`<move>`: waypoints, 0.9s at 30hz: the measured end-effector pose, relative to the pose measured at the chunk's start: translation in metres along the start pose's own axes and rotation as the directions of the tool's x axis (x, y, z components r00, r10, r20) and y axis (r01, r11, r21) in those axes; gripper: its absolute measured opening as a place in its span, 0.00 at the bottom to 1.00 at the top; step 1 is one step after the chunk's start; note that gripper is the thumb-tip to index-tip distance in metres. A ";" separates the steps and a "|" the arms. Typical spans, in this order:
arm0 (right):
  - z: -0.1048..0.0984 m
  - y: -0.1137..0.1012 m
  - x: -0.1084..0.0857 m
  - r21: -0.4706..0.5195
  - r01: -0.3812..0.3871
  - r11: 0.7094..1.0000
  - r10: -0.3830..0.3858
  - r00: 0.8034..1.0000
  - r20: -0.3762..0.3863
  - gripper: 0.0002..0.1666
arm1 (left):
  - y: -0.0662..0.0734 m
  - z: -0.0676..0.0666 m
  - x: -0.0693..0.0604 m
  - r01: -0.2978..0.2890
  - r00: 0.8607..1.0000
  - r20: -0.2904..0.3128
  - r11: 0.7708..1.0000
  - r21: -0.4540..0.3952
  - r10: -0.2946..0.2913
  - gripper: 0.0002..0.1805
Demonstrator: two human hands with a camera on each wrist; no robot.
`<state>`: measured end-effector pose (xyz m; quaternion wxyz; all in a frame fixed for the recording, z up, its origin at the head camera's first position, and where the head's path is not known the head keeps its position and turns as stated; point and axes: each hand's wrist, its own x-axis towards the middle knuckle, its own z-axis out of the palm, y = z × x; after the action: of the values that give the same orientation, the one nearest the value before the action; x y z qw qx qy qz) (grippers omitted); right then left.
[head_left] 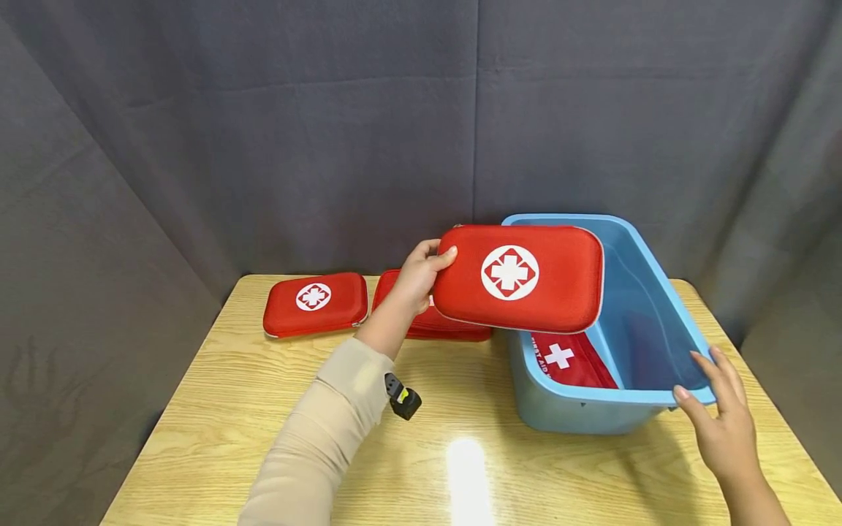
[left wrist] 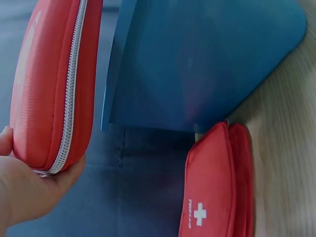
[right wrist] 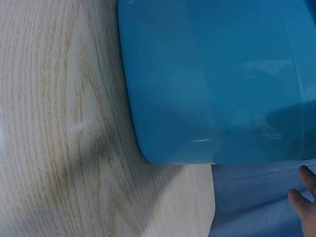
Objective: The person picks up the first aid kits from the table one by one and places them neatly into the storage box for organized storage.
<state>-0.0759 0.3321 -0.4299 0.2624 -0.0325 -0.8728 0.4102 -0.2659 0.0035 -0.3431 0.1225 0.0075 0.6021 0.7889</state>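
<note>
My left hand (head_left: 421, 281) grips the left end of a red hard-shell first aid case (head_left: 559, 281), thumb on its front face. The case has a white round cross emblem and hangs above the left side of a blue plastic bin (head_left: 677, 314). In the left wrist view, the zipper edge of the held case (left wrist: 54, 94) faces the camera. A red first aid pouch (head_left: 572, 369) lies inside the bin, partly hidden by the case. My right hand (head_left: 726, 424) is at the bin's near right corner, fingers spread loosely by the rim.
Another red hard case (head_left: 329, 310) lies at the table's back left. Beside it a red pouch (head_left: 454, 325), partly behind my left hand, lies left of the bin; its white cross shows in the left wrist view. A grey curtain (head_left: 362, 146) hangs behind the wooden table (head_left: 263, 394).
</note>
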 end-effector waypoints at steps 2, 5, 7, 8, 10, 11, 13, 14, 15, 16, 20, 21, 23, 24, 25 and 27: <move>0.001 0.000 0.000 0.000 -0.004 1.000 0.004 1.000 -0.004 0.29 | 0.001 0.006 0.002 -0.008 1.000 0.013 1.000 -0.003 0.008 0.19; 0.001 0.000 -0.002 -0.003 -0.003 1.000 0.003 1.000 -0.009 0.29 | 0.002 0.016 0.005 -0.014 0.999 0.034 1.000 0.013 0.013 0.19; 0.001 0.000 -0.003 -0.006 0.000 1.000 0.000 1.000 -0.015 0.29 | 0.001 0.022 0.006 -0.016 0.999 0.045 1.000 0.026 0.014 0.19; 0.001 0.000 -0.003 -0.007 0.002 1.000 -0.002 1.000 -0.017 0.29 | 0.001 0.025 0.007 -0.015 0.999 0.049 0.999 0.034 0.013 0.19; 0.001 0.000 -0.004 -0.009 0.005 1.000 -0.006 1.000 -0.024 0.29 | 0.000 0.030 0.007 -0.013 0.998 0.058 0.999 0.043 0.010 0.19; 0.001 0.000 -0.004 -0.008 0.006 1.000 -0.007 1.000 -0.028 0.29 | -0.001 0.032 0.007 -0.011 0.998 0.062 0.999 0.046 0.008 0.19; 0.001 0.000 -0.004 -0.006 0.008 1.000 -0.008 0.999 -0.031 0.29 | -0.003 0.035 0.008 -0.007 0.998 0.066 0.999 0.050 0.004 0.19; 0.001 0.000 -0.004 -0.005 0.009 1.000 -0.009 0.999 -0.032 0.29 | -0.003 0.037 0.009 -0.008 0.998 0.069 0.999 0.050 0.005 0.19; 0.001 0.000 -0.004 -0.004 0.010 1.000 -0.010 0.999 -0.033 0.29 | -0.004 0.038 0.009 -0.008 0.997 0.073 0.999 0.048 0.004 0.19; 0.001 0.000 -0.004 -0.001 0.010 1.000 -0.010 0.999 -0.034 0.29 | -0.004 0.039 0.010 -0.008 0.997 0.076 0.999 0.049 0.004 0.19; 0.002 -0.001 -0.003 0.004 0.009 1.000 -0.009 0.999 -0.041 0.29 | -0.003 0.045 0.014 -0.011 0.996 0.091 0.998 0.061 0.005 0.19; 0.003 -0.001 -0.003 0.006 0.011 1.000 -0.011 0.999 -0.042 0.29 | -0.003 0.047 0.014 -0.012 0.995 0.095 0.998 0.065 0.005 0.19; 0.003 0.000 -0.002 0.007 0.013 1.000 -0.013 0.999 -0.043 0.29 | -0.002 0.052 0.016 -0.011 0.995 0.104 0.997 0.071 0.004 0.20; 0.003 0.000 -0.002 0.007 0.015 1.000 -0.014 0.999 -0.043 0.28 | -0.002 0.054 0.017 -0.009 0.994 0.109 0.997 0.073 0.001 0.20; 0.003 0.000 -0.002 0.006 0.015 1.000 -0.015 0.999 -0.043 0.28 | -0.001 0.056 0.017 -0.009 0.993 0.115 0.997 0.076 0.000 0.20; 0.003 0.000 -0.002 0.006 0.016 1.000 -0.016 0.999 -0.043 0.28 | -0.001 0.061 0.019 -0.008 0.992 0.125 0.996 0.088 -0.003 0.20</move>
<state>-0.0758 0.3292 -0.4326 0.2845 -0.0337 -0.8659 0.4101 -0.2740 0.0653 -0.3301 0.1583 0.0631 0.6276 0.7596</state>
